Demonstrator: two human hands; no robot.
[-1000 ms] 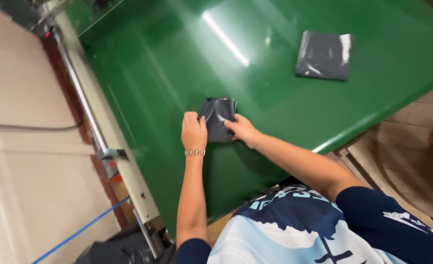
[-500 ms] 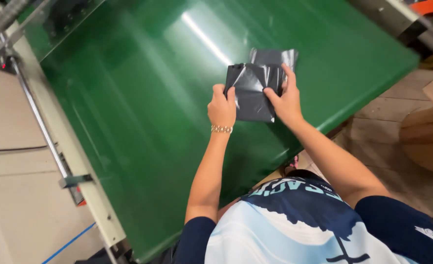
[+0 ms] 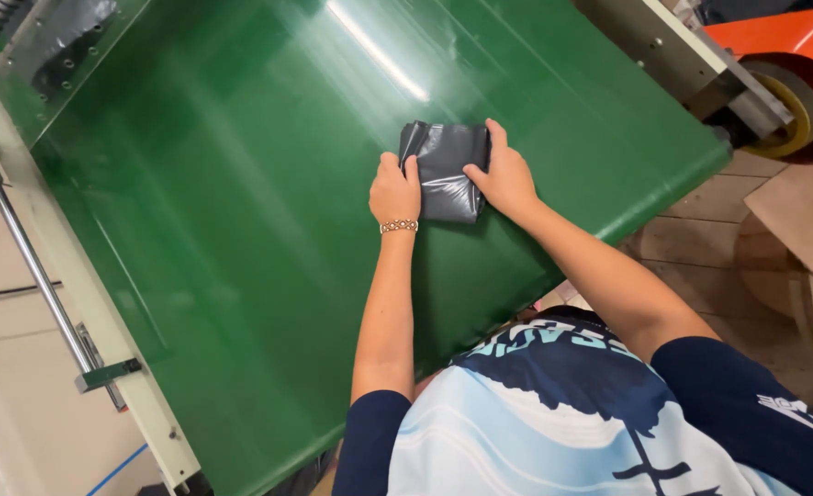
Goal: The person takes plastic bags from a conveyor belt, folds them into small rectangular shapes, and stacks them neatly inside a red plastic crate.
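Pressing down from both sides, the two hands pin a folded dark grey plastic bag [image 3: 447, 173] flat on the glossy green surface [image 3: 241, 230], towards its near right part. The left hand [image 3: 394, 190] sits at the bag's left edge with its fingers curled over that edge and a beaded bracelet [image 3: 399, 226] at the wrist. The right hand [image 3: 505, 174] lies on the bag's right side, fingers spread flat across the top and thumb reaching towards the middle; neither hand is closed into a fist, and both touch the bag. The bag is a small, roughly square packet, shiny and creased, with its folds showing along the upper left corner. Both forearms are bare and stretch up from dark blue sleeves [image 3: 746, 404] on a light blue and white shirt at the bottom of the view. A pale metal frame with a round rail [image 3: 34, 266] runs along the left side of the green surface. At the upper right, beyond the surface's edge, stands an orange machine part with a yellow wheel [image 3: 783, 101]. Wooden boards [image 3: 691, 239] lie on the floor below it.
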